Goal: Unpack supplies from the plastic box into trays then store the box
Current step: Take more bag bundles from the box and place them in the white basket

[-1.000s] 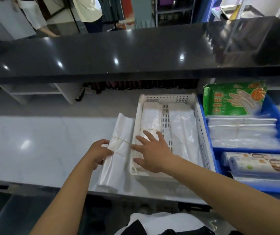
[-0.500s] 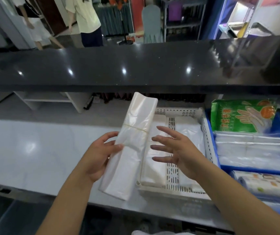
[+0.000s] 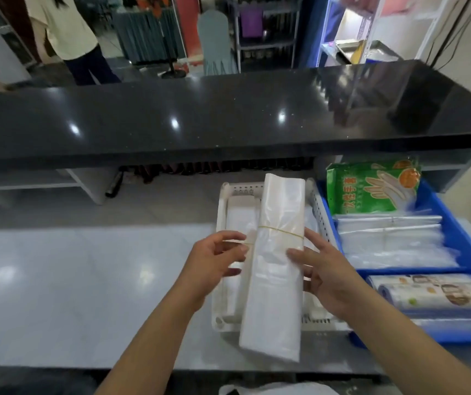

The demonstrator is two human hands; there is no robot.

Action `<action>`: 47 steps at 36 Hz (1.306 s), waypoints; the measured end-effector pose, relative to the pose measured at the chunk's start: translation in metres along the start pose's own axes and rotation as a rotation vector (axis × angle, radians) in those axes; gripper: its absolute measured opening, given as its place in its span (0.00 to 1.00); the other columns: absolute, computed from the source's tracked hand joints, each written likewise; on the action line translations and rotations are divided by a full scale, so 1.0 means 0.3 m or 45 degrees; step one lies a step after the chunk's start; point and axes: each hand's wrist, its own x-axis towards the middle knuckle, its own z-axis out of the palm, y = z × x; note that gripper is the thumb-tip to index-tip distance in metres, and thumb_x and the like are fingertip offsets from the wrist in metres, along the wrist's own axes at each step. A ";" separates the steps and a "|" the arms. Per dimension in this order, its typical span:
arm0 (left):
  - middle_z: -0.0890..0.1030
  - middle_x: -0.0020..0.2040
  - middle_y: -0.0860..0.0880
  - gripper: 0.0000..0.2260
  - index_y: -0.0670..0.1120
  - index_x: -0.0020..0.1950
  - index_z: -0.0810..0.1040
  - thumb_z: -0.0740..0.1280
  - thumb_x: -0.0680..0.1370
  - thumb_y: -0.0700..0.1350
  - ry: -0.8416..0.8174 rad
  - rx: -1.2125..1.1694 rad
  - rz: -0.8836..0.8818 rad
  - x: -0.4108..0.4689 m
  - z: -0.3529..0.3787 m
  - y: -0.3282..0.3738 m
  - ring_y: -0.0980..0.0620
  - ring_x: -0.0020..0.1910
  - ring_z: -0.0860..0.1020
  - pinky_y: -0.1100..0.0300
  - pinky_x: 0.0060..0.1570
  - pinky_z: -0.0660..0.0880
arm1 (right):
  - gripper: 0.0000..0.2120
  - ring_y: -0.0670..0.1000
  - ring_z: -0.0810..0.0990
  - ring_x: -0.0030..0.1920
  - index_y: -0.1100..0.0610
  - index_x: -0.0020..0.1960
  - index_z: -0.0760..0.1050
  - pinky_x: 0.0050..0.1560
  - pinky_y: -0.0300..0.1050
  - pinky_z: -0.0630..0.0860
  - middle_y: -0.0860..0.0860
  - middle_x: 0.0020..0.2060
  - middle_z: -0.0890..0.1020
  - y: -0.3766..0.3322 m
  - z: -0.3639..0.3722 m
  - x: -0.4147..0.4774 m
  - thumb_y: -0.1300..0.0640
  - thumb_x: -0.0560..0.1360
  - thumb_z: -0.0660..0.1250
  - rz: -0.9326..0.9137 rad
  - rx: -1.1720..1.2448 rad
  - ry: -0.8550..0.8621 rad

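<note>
Both hands are on it: left hand (image 3: 217, 263) pinches the bag bundle (image 3: 274, 280) at its left edge, right hand (image 3: 324, 270) grips the right side, thumb in front. Bundle's held slightly tilted above the white tray (image 3: 223, 201), blue tray (image 3: 456, 232) just beside.

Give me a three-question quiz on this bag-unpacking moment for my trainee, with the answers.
1. True or false: the bag bundle lies flat in the blue tray.
2. What binds the bag bundle?
3. The green glove packet stands: A in the white tray, B in the blue tray, C on the black counter.
Key: 1 false, the right hand holds it over the white tray. 2 a rubber band. 3 B.
</note>
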 end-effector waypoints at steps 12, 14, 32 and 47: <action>0.84 0.57 0.52 0.27 0.58 0.69 0.74 0.67 0.75 0.34 -0.137 0.050 -0.345 0.103 -0.135 -0.167 0.48 0.54 0.82 0.53 0.38 0.82 | 0.23 0.55 0.86 0.42 0.44 0.60 0.78 0.37 0.47 0.81 0.54 0.50 0.87 0.026 0.014 0.096 0.65 0.71 0.72 0.136 -0.119 0.132; 0.85 0.55 0.52 0.27 0.58 0.68 0.76 0.66 0.74 0.33 -0.147 0.035 -0.339 0.100 -0.134 -0.161 0.47 0.52 0.82 0.53 0.38 0.81 | 0.23 0.56 0.86 0.42 0.45 0.60 0.78 0.39 0.49 0.82 0.54 0.49 0.87 0.032 0.045 0.131 0.65 0.71 0.72 0.143 -0.157 0.149; 0.85 0.55 0.53 0.25 0.56 0.66 0.77 0.69 0.75 0.33 -0.196 -0.075 -0.325 0.088 -0.159 -0.208 0.48 0.51 0.84 0.52 0.38 0.81 | 0.14 0.52 0.82 0.42 0.52 0.54 0.80 0.45 0.52 0.82 0.49 0.43 0.82 0.170 0.171 0.211 0.58 0.69 0.73 -0.065 -1.055 0.430; 0.84 0.58 0.53 0.25 0.58 0.67 0.77 0.70 0.76 0.35 -0.208 -0.061 -0.336 0.087 -0.169 -0.214 0.47 0.54 0.83 0.52 0.39 0.81 | 0.16 0.54 0.78 0.51 0.54 0.59 0.74 0.47 0.44 0.75 0.54 0.59 0.75 0.190 0.185 0.230 0.56 0.72 0.70 -0.088 -1.465 0.363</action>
